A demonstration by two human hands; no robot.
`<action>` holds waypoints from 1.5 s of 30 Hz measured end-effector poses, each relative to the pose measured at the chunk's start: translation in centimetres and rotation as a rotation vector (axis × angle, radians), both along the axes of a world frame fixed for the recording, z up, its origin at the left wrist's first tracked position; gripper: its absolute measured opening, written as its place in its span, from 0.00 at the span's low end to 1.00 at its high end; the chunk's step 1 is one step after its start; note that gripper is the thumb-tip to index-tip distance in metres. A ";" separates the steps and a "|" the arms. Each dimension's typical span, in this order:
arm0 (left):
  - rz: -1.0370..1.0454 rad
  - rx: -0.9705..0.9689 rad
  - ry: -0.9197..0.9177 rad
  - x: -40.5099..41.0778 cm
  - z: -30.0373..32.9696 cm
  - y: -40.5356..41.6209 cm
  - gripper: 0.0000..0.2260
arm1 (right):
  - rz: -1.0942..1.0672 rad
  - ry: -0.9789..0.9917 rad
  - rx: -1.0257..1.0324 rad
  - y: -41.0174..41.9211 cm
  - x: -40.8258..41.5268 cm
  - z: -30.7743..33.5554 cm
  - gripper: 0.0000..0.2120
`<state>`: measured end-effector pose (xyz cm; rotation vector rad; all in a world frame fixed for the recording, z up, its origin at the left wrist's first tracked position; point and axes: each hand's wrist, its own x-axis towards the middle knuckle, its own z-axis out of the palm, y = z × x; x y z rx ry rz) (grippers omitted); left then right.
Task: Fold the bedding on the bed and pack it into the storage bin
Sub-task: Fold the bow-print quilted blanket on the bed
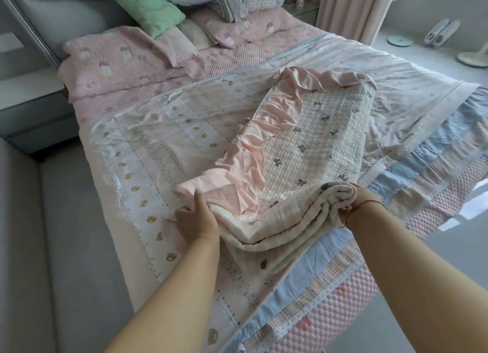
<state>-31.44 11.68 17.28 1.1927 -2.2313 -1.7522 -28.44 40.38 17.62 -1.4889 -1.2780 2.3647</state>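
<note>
Folding a quilted blanket [311,146] on the bed [148,146], mid-step. Both hands work the near end, which is lifted and doubled over into a thick multi-layer roll of cloth.

Right hand [353,202]: fingers curled round the bunched near-right corner, thumb side on top, several layers pinched together; grip fully closed on the blanket, probably to keep the stacked edges aligned while the fold is carried. Red string at the wrist.

Left hand [195,218]: at the near-left edge, thumb up against the pink frill, fingers tucked down beside the fabric. It looks like it grips the edge, but the fingertips are hidden under cloth, so how tight is hard to say. Likely there to match the other corner so the fold stays square.

Blanket look: pale checked quilting with small dark bows, pink ruffled border along the left side, cream waffle-textured backing showing at the turned-up end. Already narrowed to a long strip lying diagonally mid-bed, far end toward the pillows [148,11]. Soft, limp, sags between the hands.

Under it lies a spread bedcover [163,130] with bear print, still flat and unfolded. No storage bin in view; packing not yet begun.
</note>
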 end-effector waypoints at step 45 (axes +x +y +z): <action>-0.261 0.913 -0.371 7.3 4.7 7.8 0.38 | 0.421 -0.021 1.073 -5.4 -2.7 5.7 0.30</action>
